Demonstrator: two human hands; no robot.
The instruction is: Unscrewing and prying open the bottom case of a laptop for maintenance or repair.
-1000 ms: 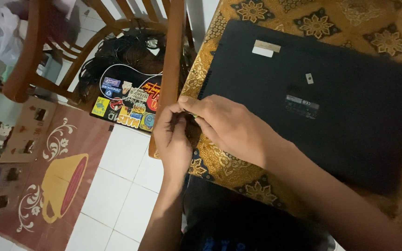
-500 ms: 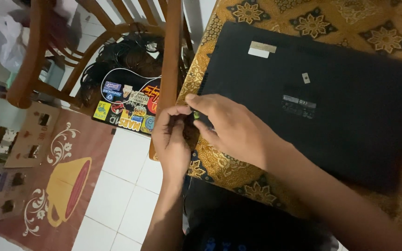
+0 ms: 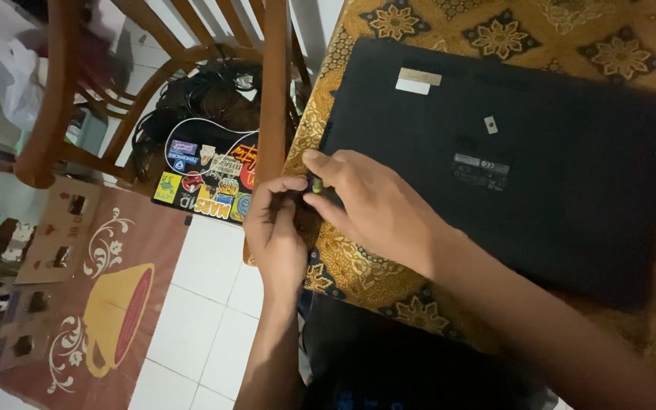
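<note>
1. Head view gives me two hands, one laptop, one chair and one small object.
2. I see my left hand (image 3: 279, 228) and right hand (image 3: 370, 205) meeting at the near left corner of the black laptop (image 3: 525, 152), fingertips pinched together on a tiny yellowish-green piece (image 3: 316, 184).
3. That piece is too small and too covered for me to name.
4. Lying flat and matte, underside up, the laptop rests on a gold-patterned cloth (image 3: 358, 262).
5. One wooden chair (image 3: 271, 99), glossy, stands left of the table; its top is cut off.
6. Beneath it lies a sticker-covered black case (image 3: 206, 178), partly hidden by cables.
</note>
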